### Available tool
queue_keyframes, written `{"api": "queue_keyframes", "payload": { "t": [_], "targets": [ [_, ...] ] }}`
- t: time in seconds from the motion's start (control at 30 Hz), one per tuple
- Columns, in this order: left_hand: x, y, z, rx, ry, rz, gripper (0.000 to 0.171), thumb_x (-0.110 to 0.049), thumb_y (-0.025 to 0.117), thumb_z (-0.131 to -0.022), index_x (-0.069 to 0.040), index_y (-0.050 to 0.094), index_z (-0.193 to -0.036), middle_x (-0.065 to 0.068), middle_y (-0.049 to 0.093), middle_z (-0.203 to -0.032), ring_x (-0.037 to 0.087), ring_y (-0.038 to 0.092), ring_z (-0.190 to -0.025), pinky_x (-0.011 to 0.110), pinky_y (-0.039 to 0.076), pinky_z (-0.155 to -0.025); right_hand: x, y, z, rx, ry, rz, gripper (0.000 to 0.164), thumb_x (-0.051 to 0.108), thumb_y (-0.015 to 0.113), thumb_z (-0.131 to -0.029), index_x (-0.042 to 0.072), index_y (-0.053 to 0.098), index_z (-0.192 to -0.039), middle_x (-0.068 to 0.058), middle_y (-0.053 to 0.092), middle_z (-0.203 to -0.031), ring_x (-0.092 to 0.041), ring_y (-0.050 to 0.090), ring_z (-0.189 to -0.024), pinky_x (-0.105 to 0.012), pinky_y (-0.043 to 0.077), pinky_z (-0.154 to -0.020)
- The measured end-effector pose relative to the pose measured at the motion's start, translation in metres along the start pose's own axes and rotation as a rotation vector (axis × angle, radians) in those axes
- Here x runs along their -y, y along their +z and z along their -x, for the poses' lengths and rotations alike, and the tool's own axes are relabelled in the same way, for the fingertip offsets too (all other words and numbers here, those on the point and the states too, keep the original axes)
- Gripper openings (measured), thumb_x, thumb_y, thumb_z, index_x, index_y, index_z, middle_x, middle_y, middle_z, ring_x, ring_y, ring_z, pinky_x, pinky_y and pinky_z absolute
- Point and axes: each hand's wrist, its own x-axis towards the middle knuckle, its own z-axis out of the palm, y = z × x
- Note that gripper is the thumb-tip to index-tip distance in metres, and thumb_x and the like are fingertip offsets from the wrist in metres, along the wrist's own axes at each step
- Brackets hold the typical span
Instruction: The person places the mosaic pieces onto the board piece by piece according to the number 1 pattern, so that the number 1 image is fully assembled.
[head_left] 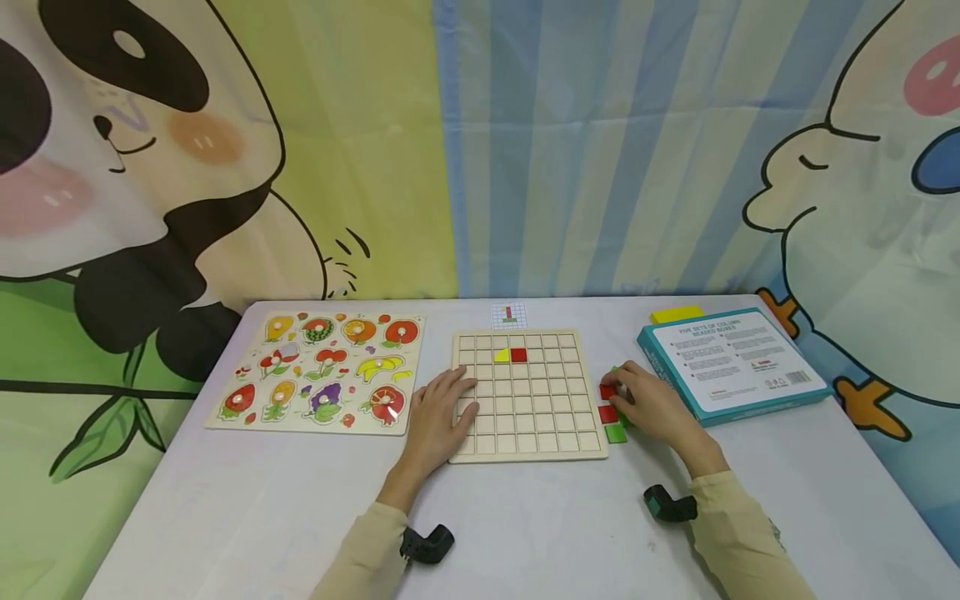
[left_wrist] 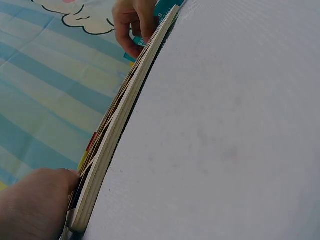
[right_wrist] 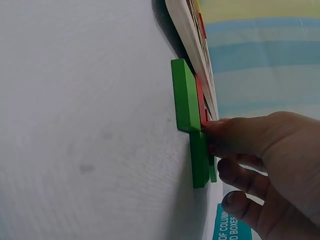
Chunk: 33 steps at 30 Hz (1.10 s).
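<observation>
A wooden grid board (head_left: 527, 457) lies flat on the table, with a yellow tile (head_left: 502, 356) and a red square tile (head_left: 518, 356) side by side in its upper cells. My left hand (head_left: 435, 417) rests on the board's left edge, fingers spread loosely over the outer cells. In the left wrist view its thumb (left_wrist: 70, 179) lies along the board's side. Right of the board, my right hand (head_left: 654, 402) pinches a red tile (head_left: 607, 391) between thumb and index finger, partly covering it. Beside it lie another red tile (head_left: 607, 414) and several green tiles (right_wrist: 185, 97).
A fruit puzzle board (head_left: 300, 427) lies at the left. Behind the grid board is a small pattern card (head_left: 509, 316). A teal-edged box (head_left: 742, 362) stands at the right, with a yellow object (head_left: 677, 314) behind it. A printed curtain (head_left: 570, 150) hangs behind the table.
</observation>
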Motion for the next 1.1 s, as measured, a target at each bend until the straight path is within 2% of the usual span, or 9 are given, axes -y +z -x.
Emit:
{"api": "queue_keyframes", "payload": {
  "t": [0.13,0.27,0.57,0.7,0.9,1.1],
  "targets": [
    [0.001,0.000,0.000,-0.002,-0.001,-0.003,0.036,-0.028,0.060,-0.091,-0.018,0.059,-0.126,0.004,0.047,-0.144,0.027,0.040,-0.135,0.052,0.028,-0.102,0.000,0.000,-0.002,0.009,0.008,-0.014,0.037,0.014,0.068,-0.086,0.005,0.059,-0.121,-0.007,0.059,-0.102,-0.016,0.051,-0.080,-0.029,0.045,-0.069],
    [0.001,-0.001,0.001,-0.002,-0.004,-0.004,0.036,-0.028,0.059,-0.091,-0.018,0.059,-0.126,0.004,0.047,-0.144,0.027,0.039,-0.135,0.053,0.028,-0.103,0.003,-0.001,-0.005,-0.004,0.010,-0.039,0.036,0.020,0.066,-0.088,0.008,0.060,-0.121,-0.006,0.057,-0.103,-0.016,0.050,-0.078,-0.026,0.044,-0.065],
    [0.002,-0.001,0.001,-0.009,0.000,-0.013,0.035,-0.028,0.060,-0.091,-0.018,0.059,-0.125,0.004,0.047,-0.144,0.027,0.039,-0.135,0.053,0.029,-0.103,0.021,0.004,-0.020,-0.062,-0.093,-0.123,0.030,0.021,0.066,-0.088,0.008,0.063,-0.115,-0.003,0.055,-0.099,-0.013,0.045,-0.069,-0.021,0.040,-0.053],
    [0.002,0.000,0.001,0.001,-0.004,-0.014,0.036,-0.029,0.059,-0.092,-0.019,0.059,-0.126,0.003,0.046,-0.145,0.026,0.039,-0.135,0.053,0.028,-0.103,0.030,0.010,-0.026,-0.057,-0.134,-0.138,0.029,0.021,0.068,-0.087,0.008,0.063,-0.113,-0.003,0.056,-0.099,-0.013,0.049,-0.074,-0.021,0.041,-0.057],
    [0.003,0.002,0.000,0.001,-0.008,-0.020,0.036,-0.030,0.058,-0.092,-0.020,0.059,-0.126,0.002,0.046,-0.145,0.025,0.039,-0.136,0.053,0.028,-0.104,0.043,0.015,-0.036,-0.045,-0.135,-0.143,0.029,0.023,0.067,-0.087,0.010,0.063,-0.112,-0.001,0.060,-0.100,-0.013,0.053,-0.079,-0.026,0.046,-0.067],
    [0.003,0.003,0.001,0.005,-0.009,-0.020,0.036,-0.030,0.058,-0.092,-0.019,0.059,-0.126,0.002,0.046,-0.145,0.025,0.038,-0.136,0.053,0.027,-0.104,0.053,0.021,-0.047,-0.045,-0.160,-0.114,0.026,0.022,0.064,-0.088,0.009,0.064,-0.111,-0.002,0.062,-0.097,-0.011,0.050,-0.075,-0.025,0.045,-0.065]
  ]
}}
